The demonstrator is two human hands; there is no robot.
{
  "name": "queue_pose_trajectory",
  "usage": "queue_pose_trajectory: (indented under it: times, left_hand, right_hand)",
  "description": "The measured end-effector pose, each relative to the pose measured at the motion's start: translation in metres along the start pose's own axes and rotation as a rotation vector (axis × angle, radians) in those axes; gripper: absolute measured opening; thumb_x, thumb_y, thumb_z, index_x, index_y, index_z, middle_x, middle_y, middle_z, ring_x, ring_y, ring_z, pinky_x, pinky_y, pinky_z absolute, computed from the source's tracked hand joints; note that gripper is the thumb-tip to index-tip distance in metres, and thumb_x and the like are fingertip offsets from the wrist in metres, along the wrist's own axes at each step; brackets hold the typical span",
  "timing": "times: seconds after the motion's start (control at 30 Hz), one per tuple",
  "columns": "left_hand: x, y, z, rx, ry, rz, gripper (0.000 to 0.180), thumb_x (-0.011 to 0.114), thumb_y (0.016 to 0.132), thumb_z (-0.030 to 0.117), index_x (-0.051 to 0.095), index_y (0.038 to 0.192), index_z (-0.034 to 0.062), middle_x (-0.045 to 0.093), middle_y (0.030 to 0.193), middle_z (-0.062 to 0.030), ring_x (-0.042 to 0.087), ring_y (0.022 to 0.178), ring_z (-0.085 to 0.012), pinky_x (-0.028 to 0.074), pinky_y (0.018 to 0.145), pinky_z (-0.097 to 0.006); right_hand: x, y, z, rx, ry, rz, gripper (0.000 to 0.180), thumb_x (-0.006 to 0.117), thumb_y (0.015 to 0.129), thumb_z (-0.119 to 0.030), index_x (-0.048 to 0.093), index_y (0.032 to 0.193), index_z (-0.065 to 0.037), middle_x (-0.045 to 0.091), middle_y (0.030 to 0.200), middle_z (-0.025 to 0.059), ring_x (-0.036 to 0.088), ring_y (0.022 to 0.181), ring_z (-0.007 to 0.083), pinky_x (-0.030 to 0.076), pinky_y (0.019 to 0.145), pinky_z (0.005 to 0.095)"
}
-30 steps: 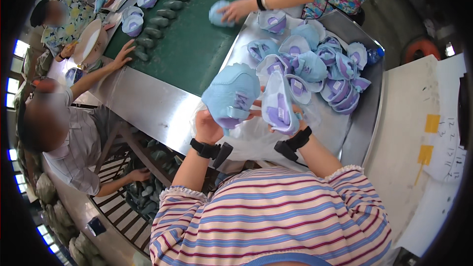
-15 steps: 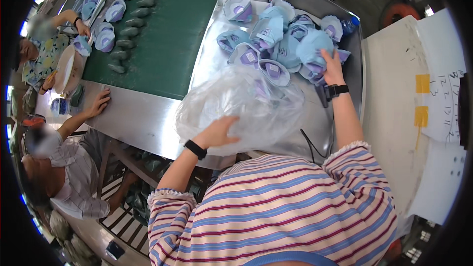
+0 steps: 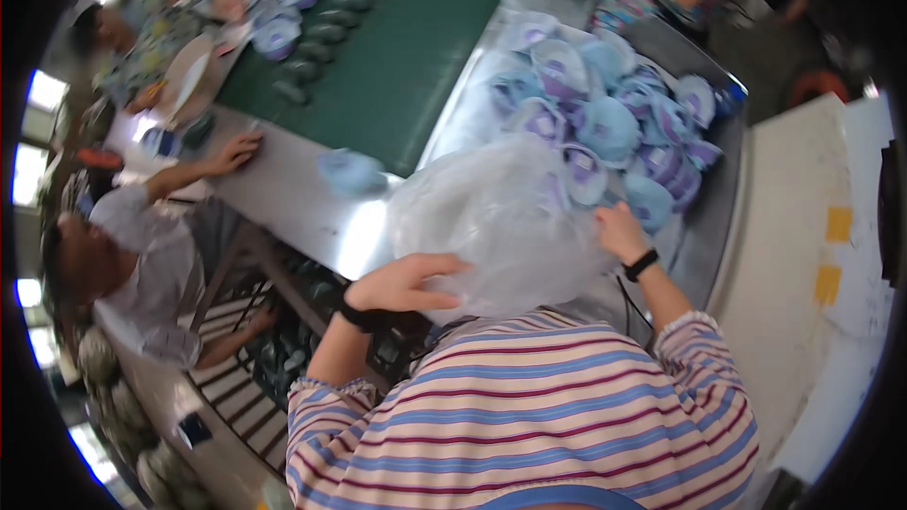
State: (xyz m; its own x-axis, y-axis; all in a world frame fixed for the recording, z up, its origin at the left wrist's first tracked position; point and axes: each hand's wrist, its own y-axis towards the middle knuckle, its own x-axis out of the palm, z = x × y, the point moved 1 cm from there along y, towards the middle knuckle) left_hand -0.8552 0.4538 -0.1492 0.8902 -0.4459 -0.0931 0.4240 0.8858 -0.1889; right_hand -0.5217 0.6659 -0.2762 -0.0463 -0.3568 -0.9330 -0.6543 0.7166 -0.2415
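The left hand [image 3: 406,281] has its fingers [image 3: 452,264] curled on the lower edge of a clear plastic bag [image 3: 491,222] lying on the steel table [image 3: 302,198]. The right hand [image 3: 619,229] grips the bag's far side, just beside a pile of blue-and-purple children's shoes [image 3: 605,104].

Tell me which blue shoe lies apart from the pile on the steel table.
The lone pale blue shoe by the green belt's edge, left of the clear plastic bag. All the others are heaped together in the pile beyond the bag.
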Motion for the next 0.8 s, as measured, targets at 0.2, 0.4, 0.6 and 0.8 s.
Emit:
queue_pose_trajectory:
  times: [0.2,0.4,0.6,0.8]
  left_hand:
    - [0.071,0.000,-0.096,-0.023,0.421,0.181,0.053,0.068,0.072,0.021,0.049,0.117,0.0005,0.051,0.115,-0.0190,0.049,0.108,-0.0322,0.038,0.093,-0.037]
    - [0.063,0.016,-0.084,-0.036,0.069,0.587,0.032,0.059,0.077,0.013,0.055,0.107,0.0021,0.057,0.107,-0.0148,0.056,0.095,-0.0251,0.045,0.080,-0.033]
    - [-0.048,-0.004,-0.134,-0.135,0.465,1.439,0.029,0.055,0.070,-0.001,0.054,0.099,0.0022,0.057,0.095,-0.0103,0.052,0.094,-0.0257,0.043,0.080,-0.035]
    - [-0.088,-0.006,-0.172,-0.390,1.092,0.855,0.033,0.062,0.069,0.006,0.057,0.102,0.0064,0.060,0.092,-0.0065,0.049,0.101,-0.0264,0.037,0.089,-0.040]
  right_hand:
    - [-0.057,-0.006,0.011,0.054,1.052,0.132,0.008,0.056,0.073,-0.010,0.056,0.080,-0.006,0.052,0.064,0.0034,0.056,0.062,0.0194,0.045,0.057,0.0334]
    - [-0.115,-0.012,0.106,-0.025,1.938,0.457,0.017,0.042,0.087,-0.018,0.050,0.095,-0.006,0.053,0.082,0.0057,0.056,0.073,0.0175,0.047,0.065,0.0338]
    - [-0.144,-0.025,0.107,0.200,1.863,0.654,0.025,0.040,0.088,-0.019,0.048,0.107,-0.006,0.056,0.093,0.0080,0.055,0.087,0.0183,0.045,0.078,0.0325]
    - [-0.124,-0.005,0.034,0.130,0.565,0.634,0.039,0.053,0.075,0.000,0.047,0.113,-0.002,0.050,0.109,0.0102,0.050,0.101,0.0230,0.036,0.091,0.0310]
